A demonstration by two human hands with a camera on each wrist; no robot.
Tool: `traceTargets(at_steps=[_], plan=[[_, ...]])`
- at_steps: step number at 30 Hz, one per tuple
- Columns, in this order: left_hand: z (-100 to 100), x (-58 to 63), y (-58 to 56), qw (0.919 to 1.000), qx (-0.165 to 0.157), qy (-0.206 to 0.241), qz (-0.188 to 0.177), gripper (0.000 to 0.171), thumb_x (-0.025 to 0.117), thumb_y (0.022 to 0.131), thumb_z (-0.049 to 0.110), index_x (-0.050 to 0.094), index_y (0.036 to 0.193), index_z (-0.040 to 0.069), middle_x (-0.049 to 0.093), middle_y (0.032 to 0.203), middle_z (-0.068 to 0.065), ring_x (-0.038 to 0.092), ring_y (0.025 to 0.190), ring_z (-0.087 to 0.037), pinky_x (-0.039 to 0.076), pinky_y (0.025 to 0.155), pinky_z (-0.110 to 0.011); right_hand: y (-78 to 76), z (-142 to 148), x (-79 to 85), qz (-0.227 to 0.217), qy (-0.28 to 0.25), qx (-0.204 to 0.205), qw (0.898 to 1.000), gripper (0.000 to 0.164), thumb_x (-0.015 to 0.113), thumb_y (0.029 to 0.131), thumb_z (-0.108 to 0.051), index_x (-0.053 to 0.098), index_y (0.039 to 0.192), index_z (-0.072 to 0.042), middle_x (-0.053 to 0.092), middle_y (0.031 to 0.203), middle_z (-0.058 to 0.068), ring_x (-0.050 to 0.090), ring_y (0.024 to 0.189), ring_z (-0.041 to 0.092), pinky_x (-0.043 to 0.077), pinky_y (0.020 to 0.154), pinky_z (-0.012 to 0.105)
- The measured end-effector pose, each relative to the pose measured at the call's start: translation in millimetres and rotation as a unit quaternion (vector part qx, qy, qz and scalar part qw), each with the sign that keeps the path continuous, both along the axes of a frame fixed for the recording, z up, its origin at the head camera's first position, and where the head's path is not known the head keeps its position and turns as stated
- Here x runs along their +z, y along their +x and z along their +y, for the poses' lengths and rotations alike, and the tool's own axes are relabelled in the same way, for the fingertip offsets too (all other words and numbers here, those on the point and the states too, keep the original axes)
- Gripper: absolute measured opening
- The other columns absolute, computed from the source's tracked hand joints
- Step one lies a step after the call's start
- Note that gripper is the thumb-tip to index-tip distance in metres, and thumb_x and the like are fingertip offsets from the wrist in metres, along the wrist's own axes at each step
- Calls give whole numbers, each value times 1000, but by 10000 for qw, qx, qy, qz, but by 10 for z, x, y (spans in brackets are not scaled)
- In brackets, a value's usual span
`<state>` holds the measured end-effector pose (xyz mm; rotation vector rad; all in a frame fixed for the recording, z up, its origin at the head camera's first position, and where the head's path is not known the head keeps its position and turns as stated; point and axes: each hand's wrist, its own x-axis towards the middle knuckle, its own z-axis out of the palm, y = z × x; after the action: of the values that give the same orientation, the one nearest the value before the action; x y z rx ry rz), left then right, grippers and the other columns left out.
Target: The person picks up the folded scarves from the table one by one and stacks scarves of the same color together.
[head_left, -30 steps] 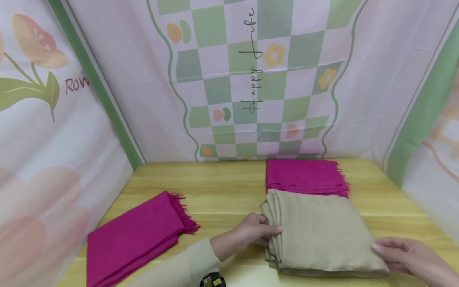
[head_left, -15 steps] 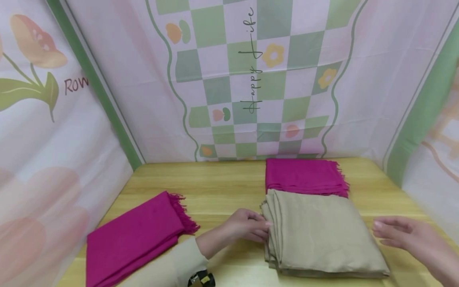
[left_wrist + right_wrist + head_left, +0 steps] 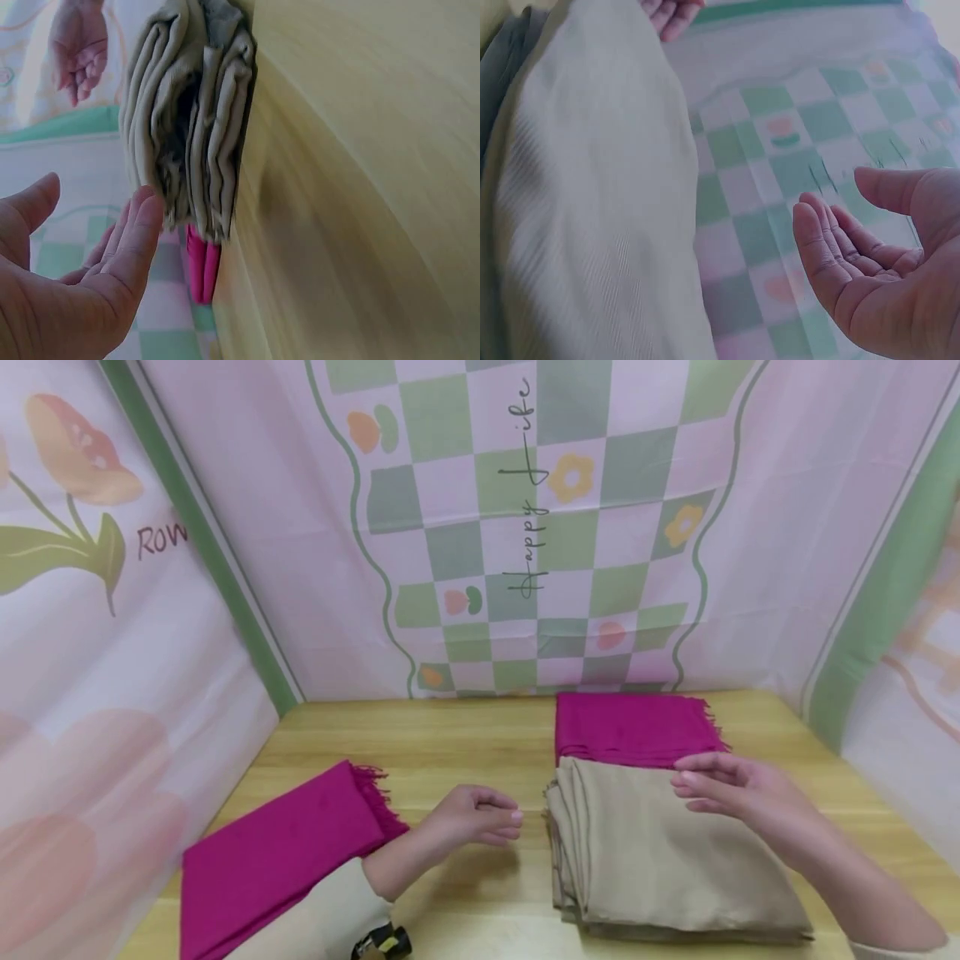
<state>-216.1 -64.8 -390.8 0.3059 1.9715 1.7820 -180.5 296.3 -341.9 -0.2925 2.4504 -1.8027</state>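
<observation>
A folded beige cloth (image 3: pixel 660 860) lies in several layers at the front right of the table, its layered edge facing left. My left hand (image 3: pixel 480 817) is held a little to the left of that edge, fingers loosely bent and holding nothing. In the left wrist view its fingers (image 3: pixel 124 255) are extended, thumb apart. Over the far right part of the beige cloth hovers my right hand (image 3: pixel 731 789); the right wrist view shows its fingers (image 3: pixel 821 247) relaxed, with nothing in them. Behind the beige cloth lies a folded magenta fringed shawl (image 3: pixel 633 727), its near edge covered.
Another folded magenta fringed shawl (image 3: pixel 285 860) lies at the table's left, partly behind my left forearm. The wooden table (image 3: pixel 420 735) ends at a checkered fabric backdrop (image 3: pixel 517 527). Printed fabric walls stand at the left and right sides.
My left hand has let go of the beige cloth's layered edge and moved left. My right hand has left its right edge, risen and moved inward over it. The cloths stay put.
</observation>
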Motion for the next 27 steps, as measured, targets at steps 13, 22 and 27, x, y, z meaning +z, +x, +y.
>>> traceTargets(at_steps=[13, 22, 27], plan=[[-687, 33, -67, 9977, -49, -479, 480, 47, 67, 93, 18, 52, 123, -15, 64, 110, -27, 65, 101, -36, 53, 87, -43, -277, -790, 162, -347, -620, 867, 9937, 49, 61, 98, -17, 44, 128, 18, 59, 120, 28, 63, 107, 31, 53, 87, 33], [-1182, 52, -73, 9993, -40, -305, 189, 56, 65, 95, 22, 45, 130, -18, 60, 118, -31, 64, 104, -35, 52, 89, -41, -443, -1342, 151, -569, -808, 1293, 9867, 47, 65, 95, -15, 47, 126, 16, 64, 113, 20, 63, 106, 31, 52, 89, 38], [-1489, 71, -68, 9989, 176, -353, 268, 56, 61, 98, 22, 41, 130, -20, 61, 115, -29, 64, 104, -33, 52, 89, -39, -564, -1627, 119, -730, -824, 1456, 9832, 45, 65, 94, -15, 49, 125, 14, 63, 114, 20, 62, 108, 33, 51, 91, 41]])
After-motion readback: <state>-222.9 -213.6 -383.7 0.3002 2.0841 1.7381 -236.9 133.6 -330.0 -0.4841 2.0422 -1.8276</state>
